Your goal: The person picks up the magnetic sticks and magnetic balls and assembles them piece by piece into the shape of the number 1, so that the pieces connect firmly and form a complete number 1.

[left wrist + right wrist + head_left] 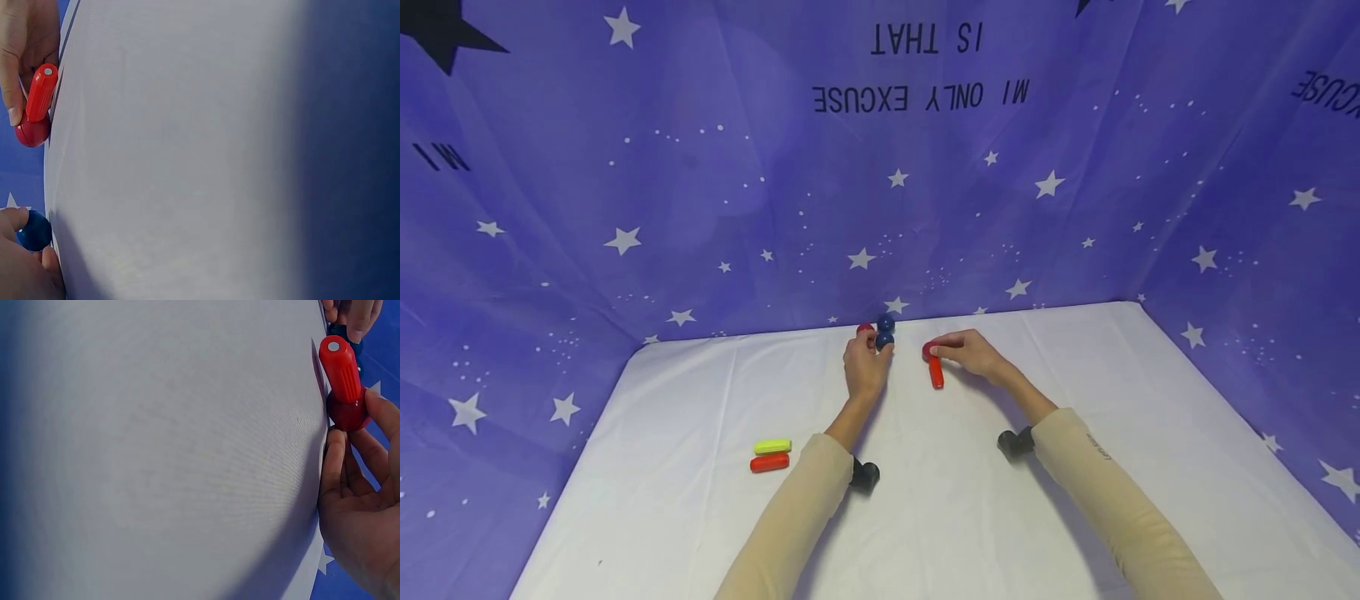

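At the table's far edge, my left hand (867,367) pinches a blue ball (884,341) between thumb and fingers. A second blue ball (886,323) sits right behind it, and a red ball (865,328) shows beyond the left fingers. My right hand (973,352), a short way to the right, pinches another red ball (349,414) by its sides. A red ribbed rod (340,370) with a pale round spot on its end sticks out from that ball, toward me in the head view. In the left wrist view, the pinched blue ball (35,231) shows between thumb and fingers.
To the left of my left forearm, a yellow-green rod (772,446) and a red rod (770,462) lie side by side on the white tablecloth (940,517). Purple star-printed fabric (790,200) stands behind and beside the table. A black camera is at each wrist.
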A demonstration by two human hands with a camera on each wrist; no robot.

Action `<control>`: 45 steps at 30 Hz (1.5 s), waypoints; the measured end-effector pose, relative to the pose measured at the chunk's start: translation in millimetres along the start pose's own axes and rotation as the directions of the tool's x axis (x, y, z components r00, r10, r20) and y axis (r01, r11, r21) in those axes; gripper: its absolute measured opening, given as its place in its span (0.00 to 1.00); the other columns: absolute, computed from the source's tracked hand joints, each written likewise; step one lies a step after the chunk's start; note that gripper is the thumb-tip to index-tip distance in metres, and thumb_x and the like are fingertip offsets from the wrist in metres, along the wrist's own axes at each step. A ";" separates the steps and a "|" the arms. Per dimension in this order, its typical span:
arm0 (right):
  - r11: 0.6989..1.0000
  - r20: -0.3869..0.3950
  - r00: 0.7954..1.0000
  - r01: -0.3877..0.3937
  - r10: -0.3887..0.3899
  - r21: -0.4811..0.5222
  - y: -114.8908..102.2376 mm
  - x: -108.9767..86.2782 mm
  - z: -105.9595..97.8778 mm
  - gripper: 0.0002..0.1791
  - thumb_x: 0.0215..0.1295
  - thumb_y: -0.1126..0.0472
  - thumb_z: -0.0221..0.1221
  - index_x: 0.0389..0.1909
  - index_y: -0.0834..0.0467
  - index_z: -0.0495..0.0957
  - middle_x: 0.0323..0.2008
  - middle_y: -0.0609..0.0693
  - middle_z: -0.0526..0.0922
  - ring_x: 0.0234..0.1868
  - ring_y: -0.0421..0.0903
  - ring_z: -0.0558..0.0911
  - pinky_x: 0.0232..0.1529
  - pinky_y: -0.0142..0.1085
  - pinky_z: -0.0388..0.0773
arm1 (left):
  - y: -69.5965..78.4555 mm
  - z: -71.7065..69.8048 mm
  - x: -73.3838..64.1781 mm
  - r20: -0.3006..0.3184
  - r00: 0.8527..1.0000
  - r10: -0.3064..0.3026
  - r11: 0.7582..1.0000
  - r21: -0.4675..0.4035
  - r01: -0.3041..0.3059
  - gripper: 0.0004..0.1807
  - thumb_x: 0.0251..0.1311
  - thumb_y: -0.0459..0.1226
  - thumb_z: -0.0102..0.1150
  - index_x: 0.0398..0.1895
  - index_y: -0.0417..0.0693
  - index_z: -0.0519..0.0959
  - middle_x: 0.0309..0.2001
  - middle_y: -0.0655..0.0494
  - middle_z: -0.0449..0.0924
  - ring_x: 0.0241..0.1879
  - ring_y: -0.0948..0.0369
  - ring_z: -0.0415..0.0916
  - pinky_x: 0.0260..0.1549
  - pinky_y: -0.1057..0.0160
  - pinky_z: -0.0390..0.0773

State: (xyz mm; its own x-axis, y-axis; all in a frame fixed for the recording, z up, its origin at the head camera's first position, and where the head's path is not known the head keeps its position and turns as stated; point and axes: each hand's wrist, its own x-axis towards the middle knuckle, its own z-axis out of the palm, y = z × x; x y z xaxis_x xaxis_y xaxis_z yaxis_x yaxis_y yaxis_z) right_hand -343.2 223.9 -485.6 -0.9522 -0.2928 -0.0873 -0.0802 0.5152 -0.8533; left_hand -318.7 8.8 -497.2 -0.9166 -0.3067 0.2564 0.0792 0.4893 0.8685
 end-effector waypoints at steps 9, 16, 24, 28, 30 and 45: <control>1.000 0.004 1.000 0.000 0.000 0.010 -0.5 -0.5 1.4 0.21 0.67 0.50 0.65 0.54 0.60 0.84 0.52 0.55 0.84 0.62 0.55 0.74 0.68 0.54 0.62 | 1.8 -3.0 1.8 0.023 1.000 -0.021 0.998 0.065 0.019 0.18 0.55 0.35 0.73 0.47 0.38 0.82 0.36 0.47 0.76 0.40 0.48 0.75 0.42 0.48 0.76; 1.000 0.005 1.000 -0.002 0.002 0.011 -1.9 0.1 1.8 0.21 0.67 0.50 0.65 0.54 0.60 0.84 0.52 0.55 0.84 0.61 0.55 0.74 0.67 0.53 0.63 | 3.0 -6.0 3.3 0.045 0.998 -0.041 0.998 0.058 0.039 0.17 0.55 0.36 0.72 0.47 0.38 0.83 0.38 0.45 0.81 0.42 0.48 0.78 0.46 0.50 0.77; 1.000 0.002 1.000 -0.016 0.016 -0.020 -1.1 1.1 0.7 0.22 0.68 0.51 0.63 0.56 0.61 0.83 0.53 0.56 0.83 0.62 0.56 0.74 0.67 0.54 0.63 | 5.3 -8.3 -3.3 0.105 0.994 -0.029 0.999 -0.018 0.031 0.18 0.53 0.36 0.73 0.46 0.38 0.84 0.37 0.46 0.85 0.40 0.51 0.81 0.45 0.54 0.79; 1.000 0.007 1.000 -0.015 0.015 -0.023 0.6 1.6 1.7 0.21 0.68 0.51 0.64 0.55 0.60 0.83 0.52 0.55 0.84 0.62 0.56 0.74 0.67 0.54 0.63 | 8.5 -14.0 -14.0 0.152 0.988 -0.026 0.996 -0.079 0.038 0.17 0.54 0.34 0.73 0.46 0.36 0.83 0.35 0.47 0.84 0.38 0.53 0.82 0.43 0.57 0.80; 1.000 0.013 1.000 -0.012 0.012 -0.022 0.7 1.0 2.3 0.21 0.68 0.51 0.64 0.55 0.61 0.83 0.51 0.55 0.85 0.61 0.56 0.75 0.66 0.53 0.64 | 10.6 -17.4 -20.7 0.189 0.982 -0.016 0.992 -0.122 0.040 0.18 0.54 0.34 0.72 0.47 0.35 0.82 0.35 0.46 0.84 0.37 0.54 0.83 0.42 0.58 0.82; 1.000 0.006 1.000 0.020 -0.020 0.007 1.0 0.1 0.3 0.20 0.68 0.52 0.64 0.53 0.61 0.84 0.49 0.53 0.86 0.60 0.54 0.76 0.64 0.51 0.68 | 26.3 -19.5 -64.1 0.488 0.871 0.058 0.974 -0.218 0.057 0.16 0.55 0.31 0.72 0.47 0.36 0.82 0.38 0.51 0.85 0.37 0.60 0.83 0.39 0.66 0.82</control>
State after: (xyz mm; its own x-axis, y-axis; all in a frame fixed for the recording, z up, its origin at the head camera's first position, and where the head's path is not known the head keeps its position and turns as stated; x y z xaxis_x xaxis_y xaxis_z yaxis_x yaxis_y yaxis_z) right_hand -343.3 224.2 -486.6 -0.9486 -0.3077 -0.0737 -0.0967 0.5039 -0.8584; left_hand -250.2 25.4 -482.6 -0.9849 0.1593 0.0671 0.1104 0.2808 0.9534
